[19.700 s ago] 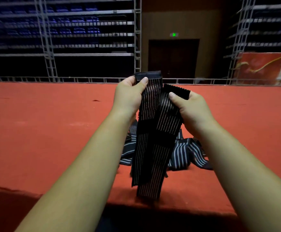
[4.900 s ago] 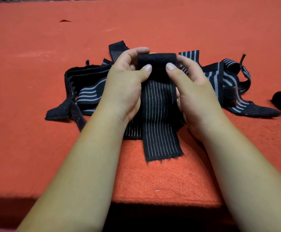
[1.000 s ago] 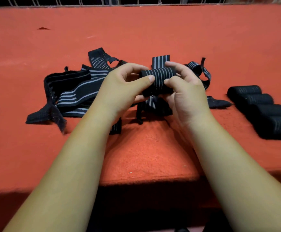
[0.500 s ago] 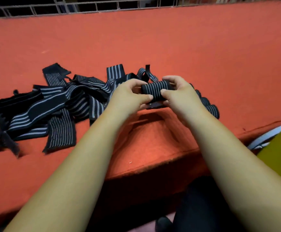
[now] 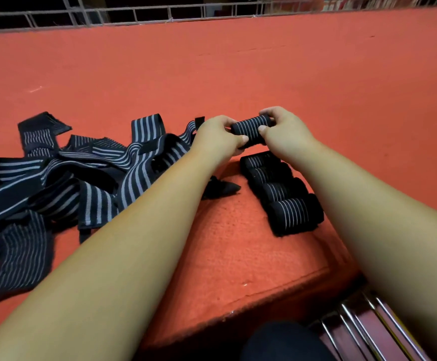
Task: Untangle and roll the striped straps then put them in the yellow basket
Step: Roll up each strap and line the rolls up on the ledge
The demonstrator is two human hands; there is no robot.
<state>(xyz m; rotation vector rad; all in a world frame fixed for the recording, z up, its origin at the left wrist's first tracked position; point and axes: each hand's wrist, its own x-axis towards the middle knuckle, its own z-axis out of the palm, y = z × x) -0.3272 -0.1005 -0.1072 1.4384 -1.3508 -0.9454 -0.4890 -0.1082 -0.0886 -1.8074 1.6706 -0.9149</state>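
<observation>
Rolled strap point(image 5: 250, 128) is held at the far end of the row of finished rolls point(image 5: 282, 194), right of centre on the red platform point(image 5: 238, 74). It cannot be told whether it is lifted clear of the surface. The left grip point(image 5: 217, 138) is clamped on its left end and the right grip point(image 5: 285, 131) on its right end, with thumbs on the near face. Loose straps point(image 5: 82, 175) are piled to the left, a little apart from the row. The yellow basket is not seen.

Step judged: the roll is being tightened and closed off before it is set down.

To be done well:
- Tension is best kept even from both ends, so the layers are not telescoped sideways.
- The tail end should be pressed flat along the stripes. If a fastening patch is fitted (not visible here), it should be seated fully.
- One side should not be released before the tail is secured. Elastic webbing is likely to spring open.
- The roll should be laid parallel to the others, just beyond the far one, tail side down.
- Stray ends from the pile should be kept out of the wrap.

Risk: a loose roll is likely to unwind when it is moved to the basket.
</observation>
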